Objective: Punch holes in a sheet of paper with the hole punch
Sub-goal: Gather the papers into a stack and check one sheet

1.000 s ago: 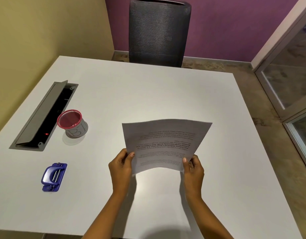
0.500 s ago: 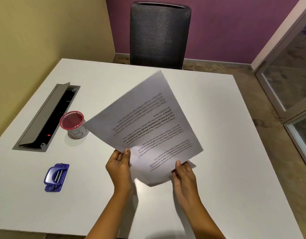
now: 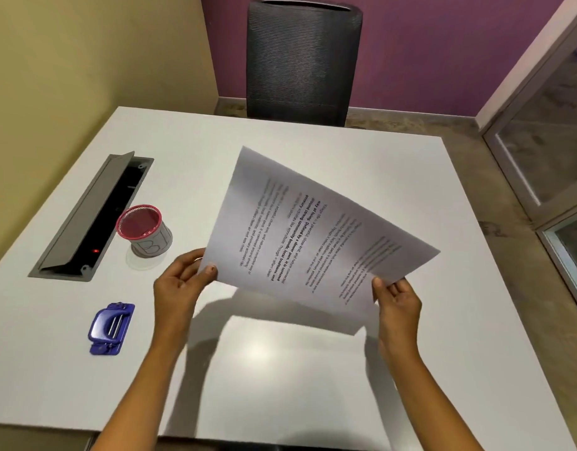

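Above the surface (image 3: 313,369), both hands, left hand (image 3: 179,288) and right hand (image 3: 397,304), are pinching the paper (image 3: 313,236), now swung sideways; hole punch (image 3: 110,327) is waiting untouched.

- The printed sheet of paper (image 3: 313,242) was white, covered in blocks of black text, some lines bold. It was held up off the table, tilted and turned at an angle, with one corner pinched under the left thumb and the near edge against the right fingertips.
- The blue hole punch (image 3: 110,327) lay flat on the table, untouched, well left of the left fingers and slightly nearer the person.
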